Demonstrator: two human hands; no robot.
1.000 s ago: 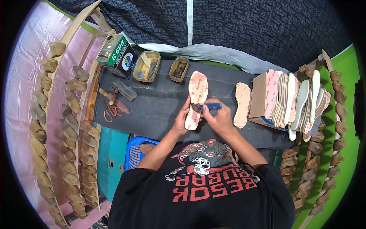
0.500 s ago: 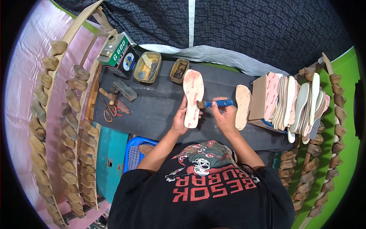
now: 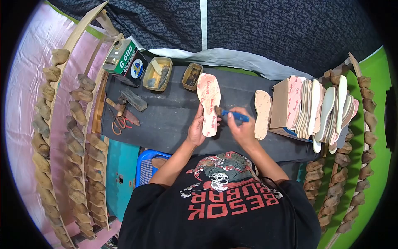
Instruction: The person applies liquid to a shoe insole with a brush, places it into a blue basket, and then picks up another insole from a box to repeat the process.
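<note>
"From your end, what's different around the fingers?"

"Largest first: the dark desk [image 3: 166,120], below both sets of fingers, keeps its layout. The printed insole [image 3: 209,103], raised over it between the left and right fingers, has swung a little, its broad end now pointing more directly away from me. The loose insole [image 3: 262,114] hasn't left its place right of the right fingers. The brush [image 3: 232,114] has gone from lying across the printed insole's narrow middle to its right edge, handle slanting now."

"Meaning what for the work?"

"I read it as brushing that has reached the edge, probably not finished; I can't make out which patches are coated."

"And the pose?"

"I see both forearms angling inward. The left hand [image 3: 195,132] sits low on the printed insole's left side, its fingers wrapped around from beneath, tips peeping past the right edge. The right hand [image 3: 244,134] comes in from the other side, its fingers pinching the brush's blue handle."

"Any contact?"

"The bristles [image 3: 218,110] are left of the right fingers, right at the edge; they're too blurred for me to tell whether they touch."
</note>
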